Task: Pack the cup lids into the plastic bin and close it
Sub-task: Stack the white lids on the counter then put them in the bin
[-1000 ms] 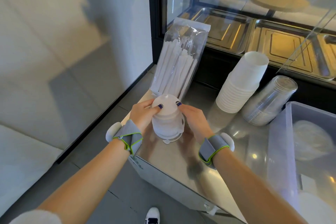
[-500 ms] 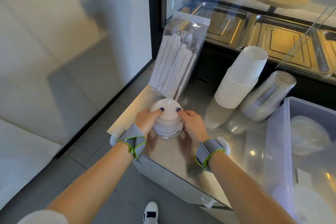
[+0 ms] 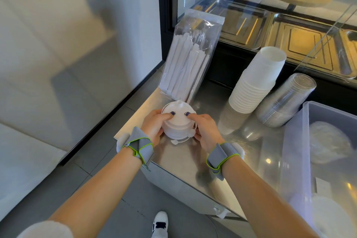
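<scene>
A stack of white cup lids stands on the steel counter near its left corner. My left hand clasps the stack from the left and my right hand from the right, with both thumbs pressed on the top lid. The bottom lids sit slightly askew. The translucent plastic bin stands open at the right edge of the view, with a clear bag and something white and round inside. No bin lid is visible.
A clear bag of wrapped straws leans just behind the lids. A leaning stack of white paper cups and a stack of clear plastic cups lie between lids and bin. A glass display case with metal trays runs behind.
The stack has come down onto the counter, with both hands still around it. My view has shifted a little.
</scene>
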Demonstrator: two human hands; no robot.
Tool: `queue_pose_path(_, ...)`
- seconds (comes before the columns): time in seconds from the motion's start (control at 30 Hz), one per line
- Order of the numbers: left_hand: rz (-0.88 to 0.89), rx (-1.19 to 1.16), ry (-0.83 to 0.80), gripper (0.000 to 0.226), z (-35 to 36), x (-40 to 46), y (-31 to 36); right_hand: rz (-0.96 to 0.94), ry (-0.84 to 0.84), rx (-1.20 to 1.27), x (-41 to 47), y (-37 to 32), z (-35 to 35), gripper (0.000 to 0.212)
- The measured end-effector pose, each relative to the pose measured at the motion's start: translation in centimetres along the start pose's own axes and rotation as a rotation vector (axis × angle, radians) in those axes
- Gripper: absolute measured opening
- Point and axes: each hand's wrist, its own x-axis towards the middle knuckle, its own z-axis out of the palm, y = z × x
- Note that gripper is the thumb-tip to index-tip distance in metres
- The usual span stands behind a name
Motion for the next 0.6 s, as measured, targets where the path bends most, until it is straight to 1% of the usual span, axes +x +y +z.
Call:
queue_pose_path(0.03,-0.02,-0.013,-0.013,0.034,0.0,-0.1,0.0,0.0,-0.003,0.007,0.0,-0.1,-0.1,0.022)
queue_pose_path(0.1,-0.087,-0.04,-0.058,0.017,0.1,-0.4,0.0,0.001,-0.003,0.013,-0.1,-0.2,-0.2,0.023)
queue_pose_path(0.13,-0.121,-0.058,-0.076,0.013,0.0,-0.6,-0.1,0.004,-0.005,0.015,-0.1,-0.3,-0.3,0.024)
queue_pose_path(0.2,-0.148,-0.096,-0.098,0.015,-0.1,-0.7,-0.3,0.01,-0.012,0.025,-0.1,-0.3,-0.4,0.024)
queue_pose_path(0.3,-0.126,-0.137,-0.119,0.016,-0.2,-0.8,-0.5,0.005,-0.018,0.056,-0.3,-0.4,-0.3,0.029)
queue_pose_path(0.37,-0.116,-0.15,-0.122,0.016,-0.1,-0.9,-0.4,0.005,-0.02,0.076,-0.5,-0.5,-0.3,0.028)
queue_pose_path(0.5,-0.089,-0.137,-0.15,0.017,0.3,-1.2,0.0,0.017,0.007,0.01,-1.3,-1.1,-0.8,0.026)
queue_pose_path(0.57,-0.058,-0.115,-0.17,0.016,0.8,-1.4,0.5,0.026,-0.01,0.064,-1.7,-1.6,-1.3,0.028)
queue_pose_path(0.6,-0.04,-0.1,-0.186,0.015,1.1,-1.5,0.8,0.023,-0.024,0.111,-2.0,-2.0,-1.5,0.033)
